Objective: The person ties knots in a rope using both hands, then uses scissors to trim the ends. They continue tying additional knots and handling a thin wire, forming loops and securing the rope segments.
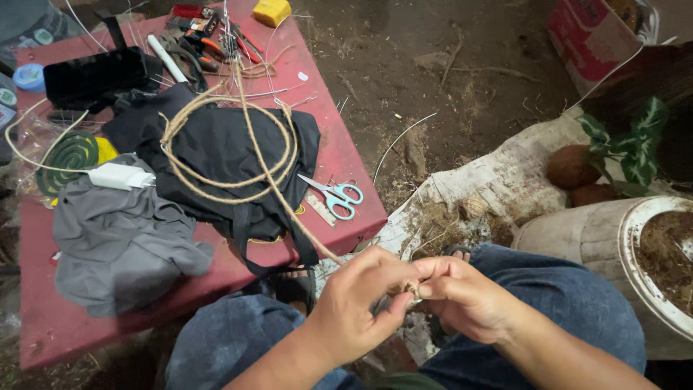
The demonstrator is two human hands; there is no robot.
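Twine (268,173) runs from our fingertips toward eleven o'clock, up to a loose coil on the black bag (216,155). Our left hand (357,303) and right hand (462,296) meet, both pinched on its end over our lap. We judge the work early: most twine lies unused. Scissors (336,195) rest at twelve o'clock on the red table (65,328).
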